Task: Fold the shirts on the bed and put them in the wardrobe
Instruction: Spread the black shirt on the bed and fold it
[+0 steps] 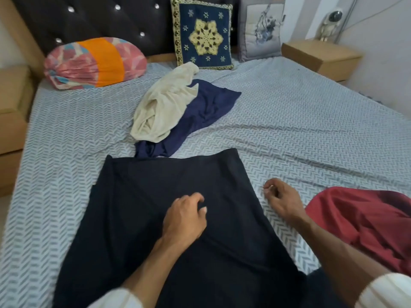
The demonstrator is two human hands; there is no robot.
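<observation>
Working nearest us, we have the black shirt (155, 196) spread flat on the bed (311, 121), not yet folded; our left hand (184, 218) pinches its cloth, our right hand (282, 198) hangs loosely curled, holding nothing. A red shirt (364, 221) waits beside, cream shirt (164, 105) and navy shirt (204, 112) lie farther off, all unfolded.

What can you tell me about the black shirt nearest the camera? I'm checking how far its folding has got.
The black shirt lies spread flat on the patterned bedsheet, a plain dark, soft-looking fabric with faint creases. Its far edge runs straight and overlaps the tail of a navy shirt. The left hand rests on its middle, fingers curled into the cloth. The right hand sits just past its right edge, on the sheet. Its near end runs out of view.
</observation>
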